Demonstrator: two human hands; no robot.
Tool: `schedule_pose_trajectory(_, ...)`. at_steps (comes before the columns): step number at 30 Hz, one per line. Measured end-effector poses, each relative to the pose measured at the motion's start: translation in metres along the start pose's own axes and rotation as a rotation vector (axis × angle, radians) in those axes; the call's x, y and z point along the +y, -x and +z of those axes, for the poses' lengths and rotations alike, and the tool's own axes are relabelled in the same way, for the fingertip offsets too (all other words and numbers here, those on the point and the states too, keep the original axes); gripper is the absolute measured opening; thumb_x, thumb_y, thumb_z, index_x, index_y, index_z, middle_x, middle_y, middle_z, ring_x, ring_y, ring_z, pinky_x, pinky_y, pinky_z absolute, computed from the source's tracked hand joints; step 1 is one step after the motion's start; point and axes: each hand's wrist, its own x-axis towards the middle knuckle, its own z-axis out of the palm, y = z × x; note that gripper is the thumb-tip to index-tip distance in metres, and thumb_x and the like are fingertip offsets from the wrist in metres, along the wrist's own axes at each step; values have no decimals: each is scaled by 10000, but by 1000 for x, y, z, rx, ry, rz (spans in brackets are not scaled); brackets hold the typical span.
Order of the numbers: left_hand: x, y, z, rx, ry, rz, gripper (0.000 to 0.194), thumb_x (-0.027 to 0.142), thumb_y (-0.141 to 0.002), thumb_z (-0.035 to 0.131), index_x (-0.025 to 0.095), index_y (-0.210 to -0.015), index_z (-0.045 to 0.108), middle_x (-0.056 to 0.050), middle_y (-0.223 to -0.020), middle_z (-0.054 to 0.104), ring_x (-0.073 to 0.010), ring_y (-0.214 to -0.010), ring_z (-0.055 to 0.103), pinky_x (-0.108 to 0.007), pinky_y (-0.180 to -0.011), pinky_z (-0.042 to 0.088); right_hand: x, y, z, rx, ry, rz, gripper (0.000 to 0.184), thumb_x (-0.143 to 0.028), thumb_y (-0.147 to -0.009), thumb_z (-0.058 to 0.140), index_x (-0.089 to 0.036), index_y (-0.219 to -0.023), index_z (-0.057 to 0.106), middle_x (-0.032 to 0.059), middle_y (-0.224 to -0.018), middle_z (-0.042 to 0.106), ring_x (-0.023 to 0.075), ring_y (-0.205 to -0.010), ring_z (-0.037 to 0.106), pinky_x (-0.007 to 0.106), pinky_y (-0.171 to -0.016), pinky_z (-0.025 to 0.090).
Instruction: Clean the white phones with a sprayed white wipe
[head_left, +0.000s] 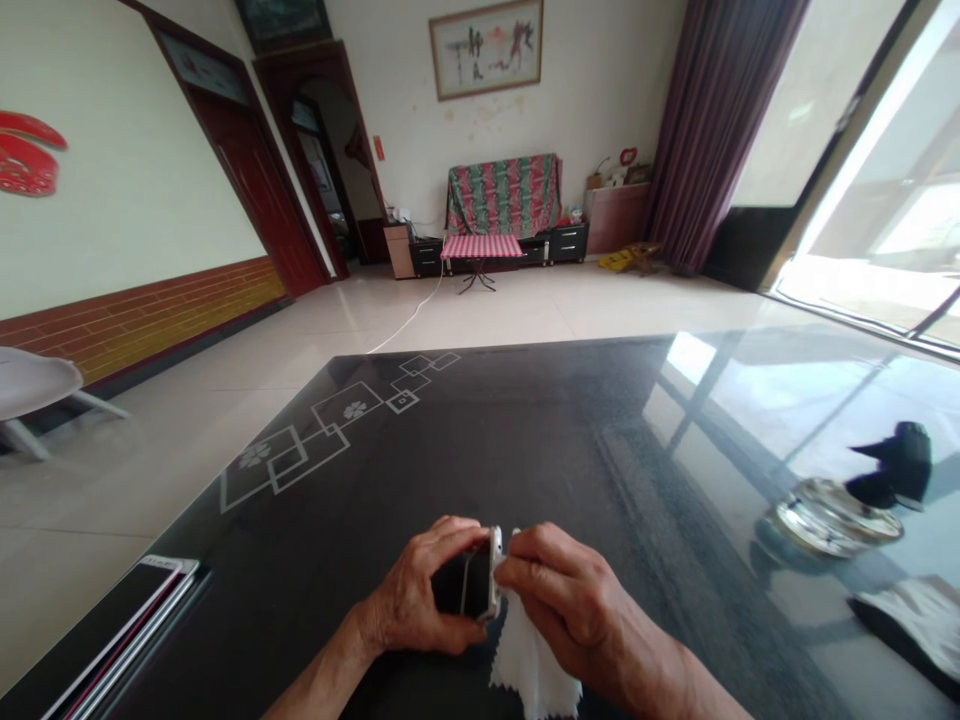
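Observation:
A smartphone (pixel 477 584) stands on edge above the dark table, its dark face turned to the left. My left hand (pixel 421 592) is closed around it, thumb below and fingers above. Against the phone's pale end edge, my right hand (pixel 574 590) pinches a white cloth (pixel 534 665) with zigzag-cut edges. The cloth hangs down beneath the right hand toward the table. My palm and fingers hide part of the phone.
Several phones lie stacked (pixel 124 640) at the table's left edge. On the right stand a glass bottle (pixel 836 515) with a black spray top and a grey-white cloth (pixel 919 625). The glossy black table (pixel 525 430) has a geometric pattern on its left.

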Motion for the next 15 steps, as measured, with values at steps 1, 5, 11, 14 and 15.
schedule_pose_trajectory(1,0,0,0,0,2,2,782,202,-518,727,225,-1264,493,-78,-1167,602,-261,-1020,594,-401,-904,497,-2,1,-1,-17,2,4,217,-123,-947,446,-199,-1061,614,52,-923,594,133,-781,549,252,-700,481)
schedule_pose_trajectory(5,1,-1,1,-5,8,18,824,203,-504,755,238,-1280,478,-71,-1172,593,-257,-1018,592,-396,-909,492,-11,6,-1,-58,13,28,233,-105,-940,436,-203,-1061,609,49,-918,595,135,-781,542,251,-697,470)
schedule_pose_trajectory(11,1,-1,-2,-30,-25,-3,791,231,-535,781,220,-1273,495,-81,-1162,592,-251,-1015,581,-377,-895,488,-18,18,3,-102,15,-43,231,-76,-907,453,-214,-996,617,38,-869,614,129,-731,545,233,-657,467)
schedule_pose_trajectory(14,-3,2,6,-70,-35,27,720,282,-537,787,207,-1213,550,-82,-1116,607,-239,-958,582,-380,-866,486,-15,26,0,4,-28,-41,242,-82,-899,459,-211,-1042,605,45,-868,607,121,-713,564,214,-641,484)
schedule_pose_trajectory(15,-3,3,10,-86,-37,42,685,298,-544,781,204,-1187,564,-79,-1083,616,-234,-933,582,-380,-854,485,-12,28,-3,51,-37,-11,244,-85,-900,456,-210,-1050,603,49,-874,602,121,-717,574,211,-637,491)
